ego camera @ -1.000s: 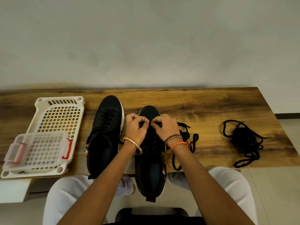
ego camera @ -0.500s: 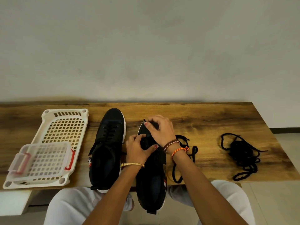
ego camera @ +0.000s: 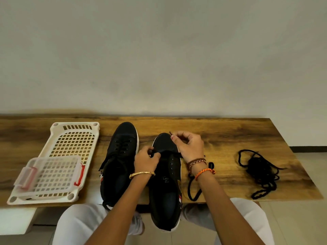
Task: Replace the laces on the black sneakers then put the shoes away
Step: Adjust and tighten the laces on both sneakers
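Sneaker in work: black canvas sneaker (ego camera: 165, 181) with white sole, toe away from the person, heel overhanging the table's near edge, only the lowest eyelets threaded.
Lace: flat black lace (ego camera: 170, 153) crossing the vamp; its slack (ego camera: 194, 190) loops on the table just right of the shoe.
Left hand (ego camera: 146, 160): fingers curled, pinching the lace at the shoe's left eyelet row.
Right hand (ego camera: 190, 145): fingertips pinching the lace tip above the toe.
Second sneaker (ego camera: 117, 163): matching, laced, just left.
Spare laces (ego camera: 260, 172): tangled black heap, well right.
Rack (ego camera: 58, 161): cream perforated plastic tray, far left; a small clear lattice box (ego camera: 49, 174) sits on it.
Table (ego camera: 221, 131): dark-grained wood plank.
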